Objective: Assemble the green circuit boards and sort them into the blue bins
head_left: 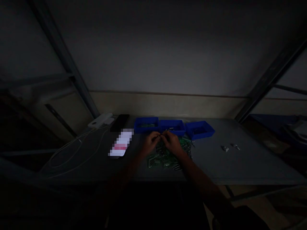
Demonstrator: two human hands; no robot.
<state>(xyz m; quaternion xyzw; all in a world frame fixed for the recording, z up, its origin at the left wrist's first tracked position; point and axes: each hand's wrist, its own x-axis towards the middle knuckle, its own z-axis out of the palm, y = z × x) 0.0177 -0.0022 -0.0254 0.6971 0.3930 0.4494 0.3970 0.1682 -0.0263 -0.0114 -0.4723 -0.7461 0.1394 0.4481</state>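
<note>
Both hands [151,141] [171,141], nearly closed, pinch a tiny piece [158,136] between them beside the greenish pile [165,159].

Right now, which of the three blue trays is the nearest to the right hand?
The middle blue tray: it stands directly beyond the right hand, which partly covers it. The left tray and right tray stand farther aside.

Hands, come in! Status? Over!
Left hand, right hand close together at tiny piece, too dim to name. Green pile below. Middle blue bin just beyond.
</note>
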